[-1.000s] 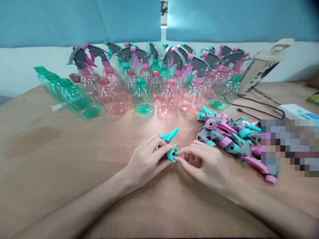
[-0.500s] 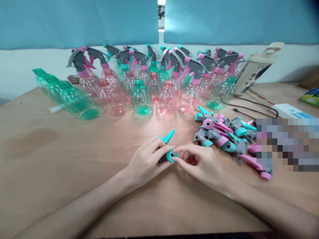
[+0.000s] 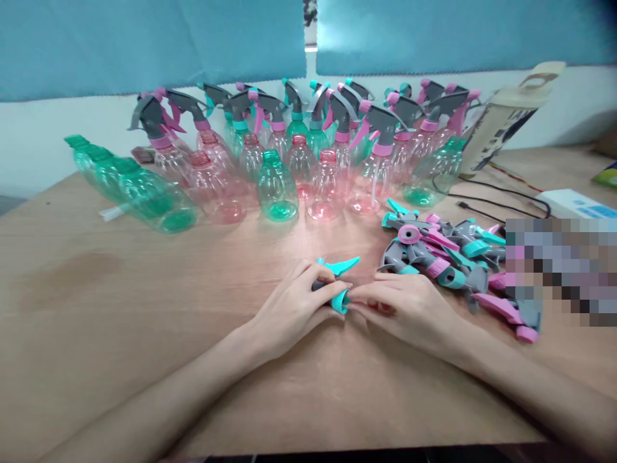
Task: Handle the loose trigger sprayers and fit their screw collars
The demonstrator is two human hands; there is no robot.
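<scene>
My left hand (image 3: 301, 305) is wrapped round a trigger sprayer head (image 3: 340, 300) with a grey body, a teal trigger and a teal collar. The trigger points up and to the right, above the fingers, and the collar's mouth faces right. At that mouth, the fingertips of my right hand (image 3: 409, 312) are pinched together; anything between them is hidden. Close beyond my right hand lies a pile of loose sprayer heads (image 3: 436, 251), grey with pink or teal parts.
Clear pink and green bottles (image 3: 277, 193) stand in rows at the back, many with sprayers fitted. Several green bottles (image 3: 159, 199) overlap at the left. A cream tumbler (image 3: 511, 122), a black cable (image 3: 511, 186) and a white box (image 3: 578, 204) are at the right. A blurred patch covers the right edge.
Both hands and the sprayer head have shifted slightly right in the picture. My right fingers have closed in at the collar's mouth, where a small teal piece showed before. The view has turned slightly.
</scene>
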